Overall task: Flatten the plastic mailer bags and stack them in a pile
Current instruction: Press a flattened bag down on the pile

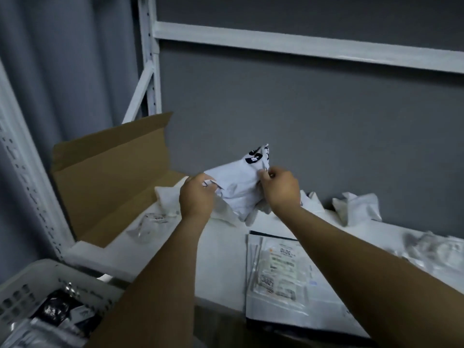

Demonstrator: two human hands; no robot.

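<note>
A crumpled white mailer bag (238,182) with black printing near its top is held up in the air above the back of the white shelf (226,249), between the two hands. Its long axis runs from lower left to upper right, with the printed end pointing up and away toward the grey wall (313,109). Its lower edge hangs behind the hands, so its full outline cannot be made out, and the print is too blurred to read.

The left hand (197,198) is closed on the bag's lower left edge, knuckles toward the camera, forearm reaching up from the bottom of the view. The right hand (281,189) has its fingers (263,175) pinched shut on the bag's right side just below the printed patch, wrist bent slightly inward. Both forearms are bare and stretched forward.

Below and behind the held bag, more crumpled white bags (170,199) lie on the shelf, partly hidden by the hands. Another crumpled bag (356,204) sits well to the right against the wall, and a blurred heap of plastic (431,249) is cut off at the right edge. Nearer the camera, a flat pile of mailers (288,280) with a shipping label on top lies on the shelf, its right part hidden by the right forearm.

To the left stands an open cardboard box (110,177), flap raised. At the lower left corner a white perforated basket (37,292) holds dark and clear packets, hard to tell apart. White metal racking (150,59) frames the scene
</note>
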